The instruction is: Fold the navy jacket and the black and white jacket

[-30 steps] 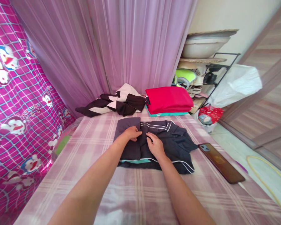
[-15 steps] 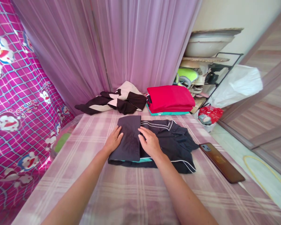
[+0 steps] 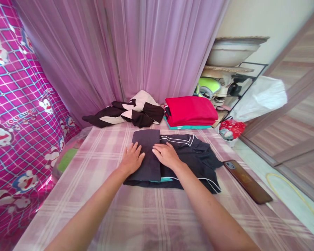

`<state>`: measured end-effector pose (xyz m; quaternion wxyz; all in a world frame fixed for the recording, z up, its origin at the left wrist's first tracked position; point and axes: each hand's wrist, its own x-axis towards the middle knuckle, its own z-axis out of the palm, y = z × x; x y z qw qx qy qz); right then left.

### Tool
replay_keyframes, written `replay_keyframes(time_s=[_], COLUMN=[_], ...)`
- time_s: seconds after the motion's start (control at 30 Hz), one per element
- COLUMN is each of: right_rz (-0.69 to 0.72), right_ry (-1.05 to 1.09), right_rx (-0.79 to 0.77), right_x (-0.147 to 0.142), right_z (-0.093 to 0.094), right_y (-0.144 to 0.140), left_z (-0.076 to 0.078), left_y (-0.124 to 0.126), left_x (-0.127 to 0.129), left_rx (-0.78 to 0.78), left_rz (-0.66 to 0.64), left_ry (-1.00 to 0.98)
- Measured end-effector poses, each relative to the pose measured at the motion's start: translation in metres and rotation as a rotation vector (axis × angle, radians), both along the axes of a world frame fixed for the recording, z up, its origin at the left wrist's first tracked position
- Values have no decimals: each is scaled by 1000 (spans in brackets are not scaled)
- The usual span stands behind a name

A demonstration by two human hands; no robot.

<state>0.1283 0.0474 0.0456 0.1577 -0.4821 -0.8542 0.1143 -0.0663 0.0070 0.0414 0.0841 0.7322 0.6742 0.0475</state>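
Observation:
A dark navy garment (image 3: 188, 157) with white piping and a teal hem lies on a pink plaid bedsheet (image 3: 151, 216). Its left part is folded over into a flat panel (image 3: 146, 146). My left hand (image 3: 132, 159) lies flat, fingers apart, on the left edge of that panel. My right hand (image 3: 167, 155) presses flat on the panel's right edge, where it meets the rest of the garment. Neither hand grips anything.
A folded red and teal stack (image 3: 189, 111) sits behind the garment, a crumpled brown-and-cream garment (image 3: 131, 113) to its left. A phone (image 3: 247, 181) lies face down at the right. Purple curtain (image 3: 136, 48) behind, cartoon cloth (image 3: 18, 115) left, shelf rack (image 3: 232, 80) and white bag (image 3: 259, 97) right.
Both hands let go of the pinched fabric after folding the left panel over. They now lie flat on it, the left hand having slid slightly inward.

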Motion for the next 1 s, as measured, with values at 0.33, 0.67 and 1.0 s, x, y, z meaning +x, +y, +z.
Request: replay_keyframes(time_s=[0.33,0.67,1.0], right_rz=[-15,-25,310], right_ry=[-155,-231,-235], right_rx=[-8,-114,-241], right_x=[-41,-43,-87], right_z=[1,-9,-19], right_y=[79,94,120], left_z=[-26,-29,-36], left_y=[-21,-20,-20], left_x=[34,33,35], left_rx=[110,90,127], left_rz=[-83,-106,-94], left_ry=[73,39,40])
